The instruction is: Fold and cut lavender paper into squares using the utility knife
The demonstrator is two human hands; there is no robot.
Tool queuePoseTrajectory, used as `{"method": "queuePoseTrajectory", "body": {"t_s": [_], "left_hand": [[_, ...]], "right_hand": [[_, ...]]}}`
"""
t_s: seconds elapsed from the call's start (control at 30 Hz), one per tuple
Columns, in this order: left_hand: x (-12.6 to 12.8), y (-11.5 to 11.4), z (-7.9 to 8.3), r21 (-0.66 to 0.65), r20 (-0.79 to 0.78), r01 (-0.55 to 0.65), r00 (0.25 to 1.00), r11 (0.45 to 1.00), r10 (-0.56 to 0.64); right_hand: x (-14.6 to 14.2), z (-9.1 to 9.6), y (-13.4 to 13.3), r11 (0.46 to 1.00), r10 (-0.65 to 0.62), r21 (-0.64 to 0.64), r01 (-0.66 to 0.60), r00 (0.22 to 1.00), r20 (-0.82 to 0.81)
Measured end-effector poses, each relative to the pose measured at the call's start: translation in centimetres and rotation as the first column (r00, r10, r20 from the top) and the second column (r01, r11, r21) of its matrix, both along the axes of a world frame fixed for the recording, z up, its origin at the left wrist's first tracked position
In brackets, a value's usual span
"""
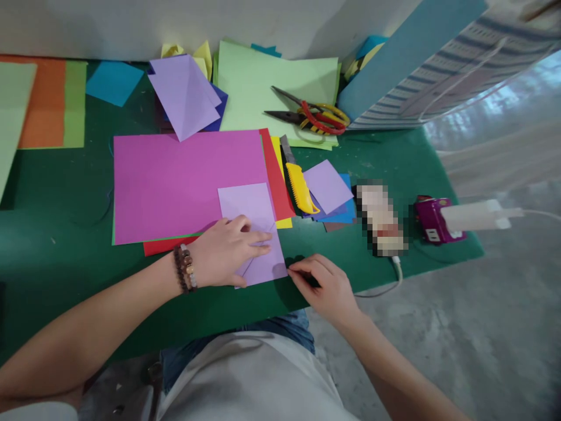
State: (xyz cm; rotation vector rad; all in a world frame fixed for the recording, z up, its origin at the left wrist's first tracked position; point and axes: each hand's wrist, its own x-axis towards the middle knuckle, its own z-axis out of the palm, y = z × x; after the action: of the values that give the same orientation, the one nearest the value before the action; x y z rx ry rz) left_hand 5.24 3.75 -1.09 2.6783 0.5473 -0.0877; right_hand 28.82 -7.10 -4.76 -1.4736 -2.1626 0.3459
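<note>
- Lilac paper square (248, 204): sits on the lower corner of a magenta card (175, 187), overhanging onto a green cutting mat (65, 245), and it looks partly folded
- Left hand (228, 251): lies on that paper at about 7 o'clock, fingers stretched out and pressing down, no pinch, beaded bracelets (184, 268) on the wrist
- Right hand (324, 289): just beside the paper at 4 o'clock, fingers pinched closed, can't tell if they're holding anything
- Red-and-yellow-handled scissors (307, 117): around 1 o'clock from the paper, on a pale green sheet (276, 76)
- Yellow utility knife (300, 188): about 2 o'clock, close by, on stacked coloured paper
</note>
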Motion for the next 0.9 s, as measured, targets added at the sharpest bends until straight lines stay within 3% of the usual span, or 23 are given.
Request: {"method": "queuePoseTrajectory", "body": {"t_s": [0.43, 0.7, 0.9], "left_hand": [[0.1, 0.0, -0.1, 0.004, -0.001, 0.009, 1.000, 1.000, -0.009], [0.0, 0.1, 0.0, 0.013, -0.038, -0.006, 0.999, 1.000, 0.006], [-0.1, 0.2, 0.5, 0.032, -0.077, -0.016, 0.997, 0.999, 0.019]], "right_hand": [[-0.9, -0.8, -0.9, 0.999, 0.016, 0.047, -0.016, 1.000, 0.003], [0.2, 0.5, 0.4, 0.966, -0.226, 0.096, 0.239, 0.966, -0.126], [-0.6, 0.0, 0.3, 0.990, -0.116, 0.072, 0.121, 0.991, -0.069]]}}
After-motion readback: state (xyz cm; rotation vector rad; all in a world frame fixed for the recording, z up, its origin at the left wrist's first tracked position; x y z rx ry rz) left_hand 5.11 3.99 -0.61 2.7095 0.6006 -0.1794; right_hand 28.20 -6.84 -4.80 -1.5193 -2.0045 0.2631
